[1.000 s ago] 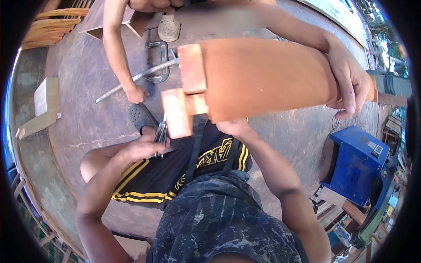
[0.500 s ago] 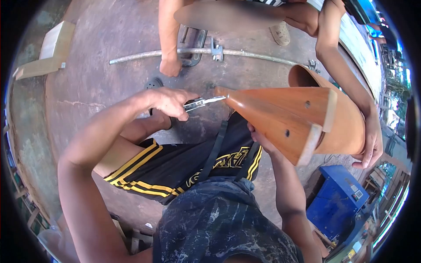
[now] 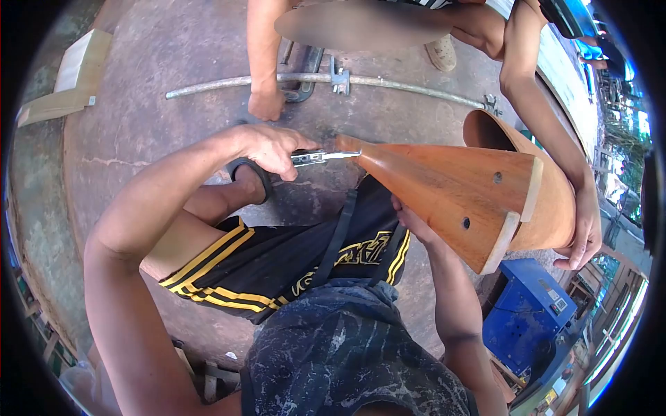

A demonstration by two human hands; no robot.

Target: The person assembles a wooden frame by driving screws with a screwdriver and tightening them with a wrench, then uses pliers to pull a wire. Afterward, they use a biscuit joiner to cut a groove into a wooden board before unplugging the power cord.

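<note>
We note an orange-brown tapered wooden piece [image 3: 423, 177], smooth, softly glossy, grain showing. Silvery metal hand tool [image 3: 310, 159]: bright, hard shine. Long grey metal bar [image 3: 229, 84]: dull, mottled. Black yellow-striped cloth shorts [image 3: 277, 253] look matt; we see pale smears on the dark blue cloth shirt [image 3: 319, 347]. Stained grey-brown floor [image 3: 166, 55]: matt, cracked.

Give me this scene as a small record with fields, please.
workpiece: orange-brown tapering wooden piece
left hand: holds a silver metal hand tool, its tip at the piece's narrow end
right hand: at the piece's lower edge, fingers partly hidden
co-worker's hand: against a brown curved hollow part
on floor: long grey metal bar, blue boxy machine
</note>
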